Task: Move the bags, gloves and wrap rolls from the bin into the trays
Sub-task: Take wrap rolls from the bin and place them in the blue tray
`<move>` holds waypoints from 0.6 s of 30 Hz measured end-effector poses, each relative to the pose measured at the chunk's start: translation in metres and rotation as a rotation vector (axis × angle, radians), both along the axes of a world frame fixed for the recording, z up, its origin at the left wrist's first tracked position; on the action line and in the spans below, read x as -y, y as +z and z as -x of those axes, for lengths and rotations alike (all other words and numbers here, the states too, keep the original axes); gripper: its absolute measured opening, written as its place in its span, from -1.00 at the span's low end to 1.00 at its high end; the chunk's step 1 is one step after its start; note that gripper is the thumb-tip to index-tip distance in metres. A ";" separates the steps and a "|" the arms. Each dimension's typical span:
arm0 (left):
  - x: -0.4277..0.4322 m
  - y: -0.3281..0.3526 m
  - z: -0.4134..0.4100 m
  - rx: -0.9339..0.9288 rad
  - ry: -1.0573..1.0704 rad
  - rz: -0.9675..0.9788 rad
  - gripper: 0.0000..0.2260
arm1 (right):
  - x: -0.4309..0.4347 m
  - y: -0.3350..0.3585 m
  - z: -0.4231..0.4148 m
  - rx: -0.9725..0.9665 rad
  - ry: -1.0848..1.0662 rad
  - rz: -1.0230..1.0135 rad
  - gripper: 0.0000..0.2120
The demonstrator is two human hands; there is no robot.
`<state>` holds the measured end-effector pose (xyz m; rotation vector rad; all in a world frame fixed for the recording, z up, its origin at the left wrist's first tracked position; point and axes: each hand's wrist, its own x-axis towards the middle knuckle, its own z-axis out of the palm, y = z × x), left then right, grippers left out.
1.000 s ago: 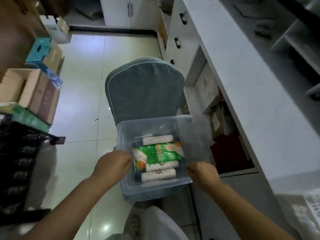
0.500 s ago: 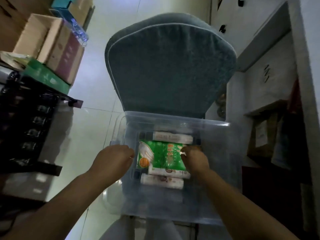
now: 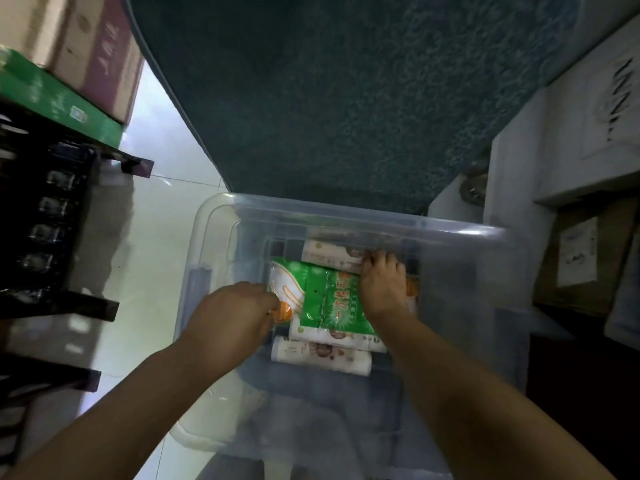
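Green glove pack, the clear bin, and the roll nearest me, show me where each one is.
green glove pack (image 3: 341,299): head view, middle of its printed front.
clear bin (image 3: 346,210): head view, far rim.
nearest roll (image 3: 320,355): head view, middle of its side, below the pack.

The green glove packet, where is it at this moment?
In the head view, the green glove packet lies inside the clear bin, on top of white rolls, between the left hand and the right hand.
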<state>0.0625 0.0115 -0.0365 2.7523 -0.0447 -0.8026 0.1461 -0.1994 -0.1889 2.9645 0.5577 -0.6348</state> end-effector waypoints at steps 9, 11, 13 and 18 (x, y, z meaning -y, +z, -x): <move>0.010 0.001 0.001 0.001 -0.103 -0.030 -0.83 | 0.030 0.006 0.019 -0.048 -0.088 -0.212 -0.76; 0.013 0.003 0.000 0.033 -0.125 -0.043 -0.77 | 0.032 0.021 0.031 -0.052 -0.062 -0.312 -0.64; 0.016 0.001 0.000 0.085 -0.146 -0.042 -0.66 | 0.029 0.041 0.044 -0.026 -0.005 -0.437 -0.58; 0.020 0.002 -0.005 0.163 -0.327 -0.134 -0.40 | 0.010 0.078 0.074 0.073 0.213 -0.755 -0.62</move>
